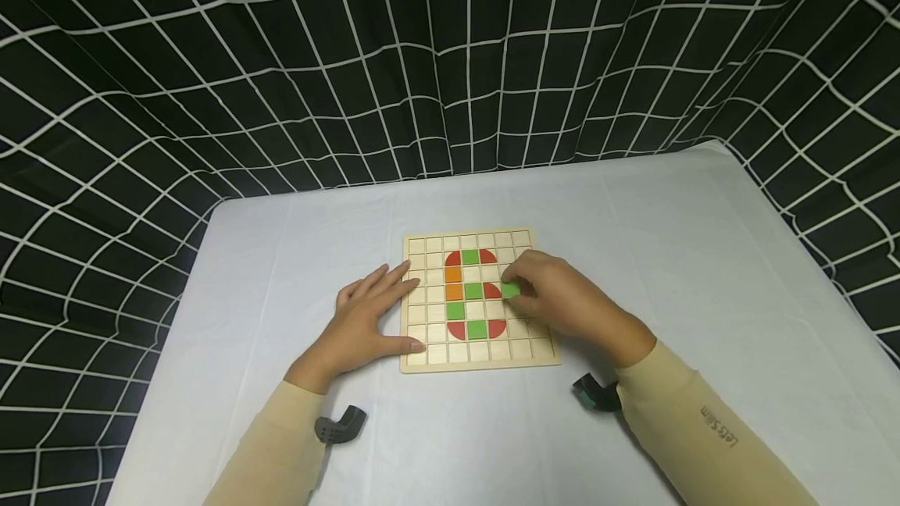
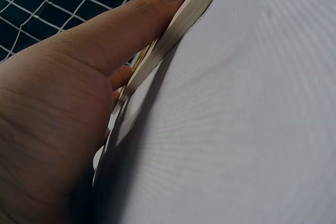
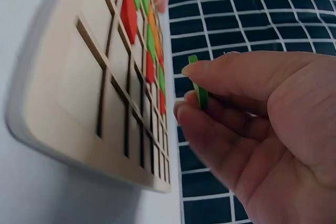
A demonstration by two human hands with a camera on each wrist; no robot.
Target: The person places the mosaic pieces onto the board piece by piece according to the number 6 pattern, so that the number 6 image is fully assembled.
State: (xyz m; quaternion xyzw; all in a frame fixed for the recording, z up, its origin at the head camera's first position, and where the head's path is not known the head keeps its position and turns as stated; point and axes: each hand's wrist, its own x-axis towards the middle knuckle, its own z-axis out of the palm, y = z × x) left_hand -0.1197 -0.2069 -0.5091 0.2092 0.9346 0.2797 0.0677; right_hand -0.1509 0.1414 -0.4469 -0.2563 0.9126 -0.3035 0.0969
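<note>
A wooden grid board lies on the table, with red quarter-round, green square and orange square tiles set in some of its cells. My left hand rests with spread fingers on the board's left edge; in the left wrist view its thumb lies along the rim. Between thumb and fingertips my right hand pinches a green square tile, seen nearly edge-on in the right wrist view. That tile is held above the board's right part, just right of a red quarter-round tile.
A white cloth covers the table. Dark curtains with a white grid hang behind it and at both sides. Small black devices sit at the left wrist and the right wrist.
</note>
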